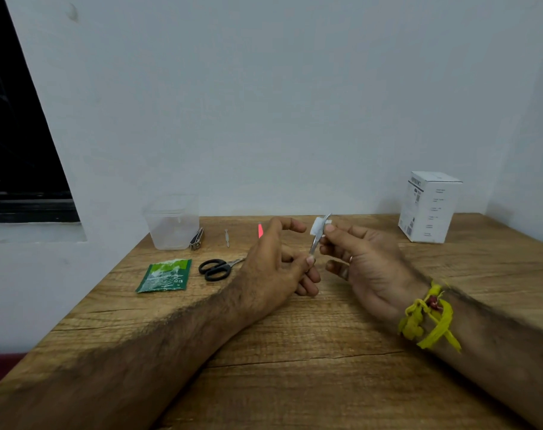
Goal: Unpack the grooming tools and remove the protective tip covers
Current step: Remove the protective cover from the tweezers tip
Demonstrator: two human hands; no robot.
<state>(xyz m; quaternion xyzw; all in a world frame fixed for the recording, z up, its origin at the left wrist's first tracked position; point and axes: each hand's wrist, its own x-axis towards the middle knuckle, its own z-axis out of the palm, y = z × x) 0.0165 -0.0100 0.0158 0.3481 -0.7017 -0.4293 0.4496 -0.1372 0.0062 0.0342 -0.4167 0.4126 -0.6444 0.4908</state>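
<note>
- Bare, hairy forearms, no sleeves
- Yellow knotted thread band (425,318) with a small red bead on right wrist
- Thin ring (351,259) on a right finger

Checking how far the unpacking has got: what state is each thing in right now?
metal tool: held by both hands, white tip cover still on
left hand: pinches tool's lower end
right hand: pinches it near the cover
scissors: closed, flat on table
green sachet: torn open
clear container: upright
white box: closed, upright
</note>
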